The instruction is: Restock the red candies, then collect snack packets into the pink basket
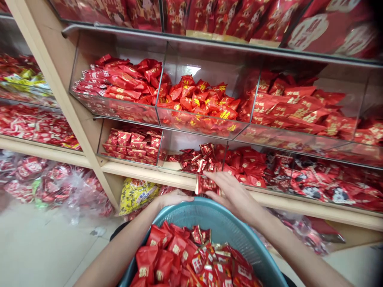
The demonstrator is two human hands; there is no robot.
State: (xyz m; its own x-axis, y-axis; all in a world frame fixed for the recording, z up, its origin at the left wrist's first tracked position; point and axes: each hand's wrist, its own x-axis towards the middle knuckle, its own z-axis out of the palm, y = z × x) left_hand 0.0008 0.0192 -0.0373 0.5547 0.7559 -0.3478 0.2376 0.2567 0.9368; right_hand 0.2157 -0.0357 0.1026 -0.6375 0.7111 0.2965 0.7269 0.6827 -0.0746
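Observation:
A teal plastic basket [254,239] stands before me, with red candy packets [167,255] piled inside it. My left hand [173,198] is closed on the basket's far rim, its fingers partly hidden. Just beyond that rim, my right hand [230,195] holds a small red wrapped candy [207,184] between thumb and fingers. The candy is in front of the lower shelf's edge. Behind it, a clear bin [176,165] contains a loose heap of dark red shiny candies [194,159].
Clear bins of red packets [203,99] fill the middle shelf. A wooden upright [62,87] divides the shelving on the left. Beneath the lower shelf ledge [149,174] lies a yellow bag [137,194]. Plastic bags of sweets [60,183] lie at floor level on the left.

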